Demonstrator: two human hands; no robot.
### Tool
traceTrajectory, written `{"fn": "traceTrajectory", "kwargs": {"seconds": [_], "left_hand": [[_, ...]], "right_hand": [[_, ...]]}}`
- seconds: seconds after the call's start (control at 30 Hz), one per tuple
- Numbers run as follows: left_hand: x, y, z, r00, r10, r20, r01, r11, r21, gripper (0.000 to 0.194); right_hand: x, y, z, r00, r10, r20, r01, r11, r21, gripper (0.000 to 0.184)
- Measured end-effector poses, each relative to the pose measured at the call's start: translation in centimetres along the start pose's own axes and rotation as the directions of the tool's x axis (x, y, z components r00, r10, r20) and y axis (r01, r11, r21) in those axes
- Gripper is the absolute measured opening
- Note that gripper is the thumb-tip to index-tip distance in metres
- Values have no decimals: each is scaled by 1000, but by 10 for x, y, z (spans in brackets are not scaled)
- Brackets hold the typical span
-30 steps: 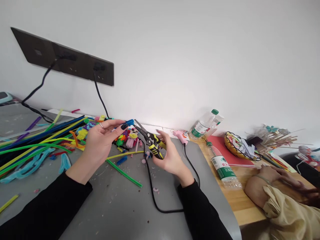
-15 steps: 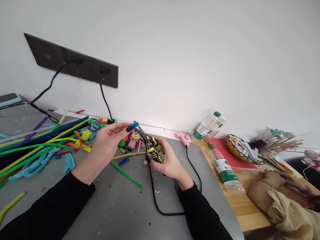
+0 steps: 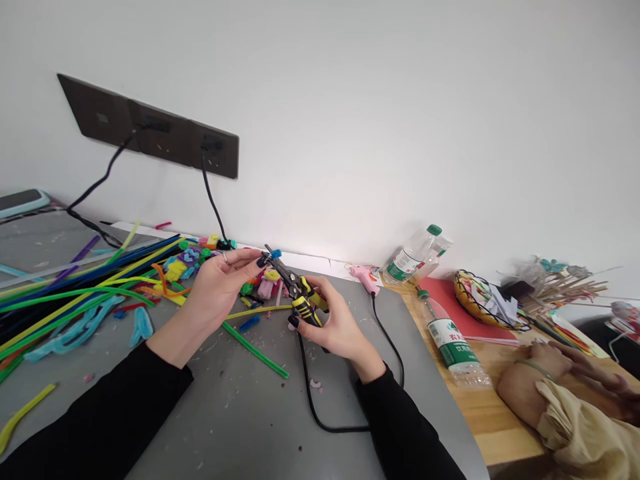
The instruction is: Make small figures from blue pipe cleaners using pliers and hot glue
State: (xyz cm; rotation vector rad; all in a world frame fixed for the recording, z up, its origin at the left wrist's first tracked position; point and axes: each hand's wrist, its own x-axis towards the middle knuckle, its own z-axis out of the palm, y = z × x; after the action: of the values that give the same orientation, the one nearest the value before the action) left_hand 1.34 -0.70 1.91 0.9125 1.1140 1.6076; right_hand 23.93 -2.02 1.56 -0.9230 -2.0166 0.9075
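My left hand (image 3: pixel 223 283) is closed in a pinch, its fingertips at the end of a short blue piece of pipe cleaner (image 3: pixel 276 254). The fuzzy part of that piece pokes out just past the nails, against the jaws of a pair of pliers (image 3: pixel 306 308) with yellow and black handles. My right hand (image 3: pixel 333 323) is wrapped round those handles, and the jaws point up and left toward my left fingertips. Whether the jaws grip the blue piece I cannot tell. Below lie another blue scrap (image 3: pixel 249 324) and a green pipe cleaner (image 3: pixel 257 350) on the grey mat (image 3: pixel 240 420).
Many coloured pipe cleaners (image 3: pixel 95 270) spread over the left side. A pink glue gun (image 3: pixel 365 277) with a black cord stands right of my hands. Water bottles (image 3: pixel 453 347), a basket (image 3: pixel 483 303) and another person's arm (image 3: pixel 525 387) are on the right.
The blue piece has shifted slightly right and down, out from my left fingertips, and more of it shows. My right thumb has moved on the pliers' handle. The view has shifted slightly.
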Motion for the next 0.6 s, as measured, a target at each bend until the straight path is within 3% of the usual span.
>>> {"fn": "traceTrajectory", "kwargs": {"seconds": [0.13,0.6], "left_hand": [[1,-1,-1,999,14,33,-14,1000,18,59],[0,-7,-1,1000,27,0,-27,999,30,54]], "right_hand": [[1,0,0,1000,-4,-11,4,1000,11,56],[0,1,2,1000,-11,-14,11,1000,-12,58]]}}
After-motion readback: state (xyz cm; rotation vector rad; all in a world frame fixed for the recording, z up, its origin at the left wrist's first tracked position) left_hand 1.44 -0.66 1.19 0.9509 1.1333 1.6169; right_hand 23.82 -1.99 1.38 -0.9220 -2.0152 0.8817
